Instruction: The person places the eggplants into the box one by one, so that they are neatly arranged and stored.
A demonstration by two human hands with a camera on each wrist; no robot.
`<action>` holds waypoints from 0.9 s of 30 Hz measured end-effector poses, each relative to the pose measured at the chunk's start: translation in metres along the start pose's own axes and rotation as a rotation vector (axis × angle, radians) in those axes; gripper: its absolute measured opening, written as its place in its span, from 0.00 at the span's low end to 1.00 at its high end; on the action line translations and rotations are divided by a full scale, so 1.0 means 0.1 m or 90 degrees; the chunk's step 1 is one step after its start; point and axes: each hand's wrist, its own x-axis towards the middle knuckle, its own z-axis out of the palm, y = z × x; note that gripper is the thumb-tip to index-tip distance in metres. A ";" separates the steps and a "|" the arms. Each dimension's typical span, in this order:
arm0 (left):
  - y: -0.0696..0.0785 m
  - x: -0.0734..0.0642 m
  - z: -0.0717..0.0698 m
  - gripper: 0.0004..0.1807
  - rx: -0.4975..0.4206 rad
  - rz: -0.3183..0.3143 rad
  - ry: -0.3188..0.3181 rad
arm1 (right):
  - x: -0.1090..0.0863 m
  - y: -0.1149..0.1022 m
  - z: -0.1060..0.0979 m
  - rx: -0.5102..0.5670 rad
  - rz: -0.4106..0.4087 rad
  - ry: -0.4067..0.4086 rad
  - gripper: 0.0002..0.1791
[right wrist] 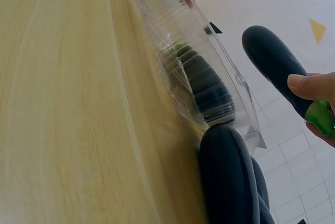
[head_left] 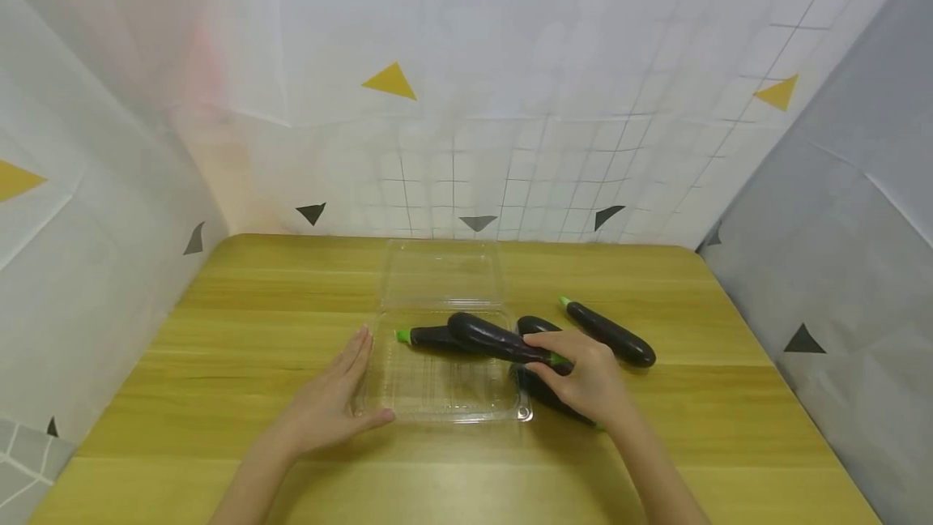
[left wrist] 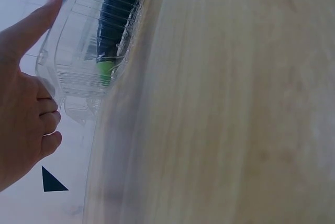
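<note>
A: What encloses the scene?
B: White sheets [head_left: 466, 39] at the back and both sides, surrounding a wood-grained table [head_left: 219, 347] with rounded far corners.

A: Where are the edges, and the room to move?
B: Bare wood lies between the left hand [head_left: 321, 411] and the table's left edge, and a broad strip along the right side. The box [head_left: 445, 417], of clear plastic, sits near the middle; its lid [head_left: 443, 274] is laid back, reaching close to the table's far edge.

A: How do the hands stand?
B: The left is spread wide, fingers along the box's left wall, thumb at its near side. The right hand [head_left: 594, 375] pinches one eggplant [head_left: 488, 337] near its green stem, the grip narrow; the free end is raised above the box, tilted.

A: And the other eggplants?
B: One [head_left: 433, 338] lies inside the box, stem to the left. Two [head_left: 547, 391] lie just beside the box's right wall, partly hidden by the right hand. Another [head_left: 615, 336] lies farther right, stem pointing away.

A: Any markings?
B: Thin grid lines, yellow triangles [head_left: 389, 81] and dark triangles [head_left: 313, 213] on the sheets.
</note>
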 end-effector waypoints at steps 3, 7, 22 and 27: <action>0.00 0.00 0.00 0.60 -0.003 -0.003 -0.001 | 0.01 -0.01 0.04 0.000 -0.005 -0.007 0.24; 0.00 0.00 0.00 0.60 0.001 -0.005 -0.001 | 0.04 -0.04 0.11 0.011 -0.027 -0.018 0.24; 0.00 0.00 0.02 0.61 0.004 -0.012 0.004 | 0.20 -0.13 0.38 0.029 -0.042 -0.069 0.22; 0.00 0.00 0.01 0.61 0.006 -0.008 0.005 | 0.24 -0.14 0.47 0.030 -0.048 -0.080 0.22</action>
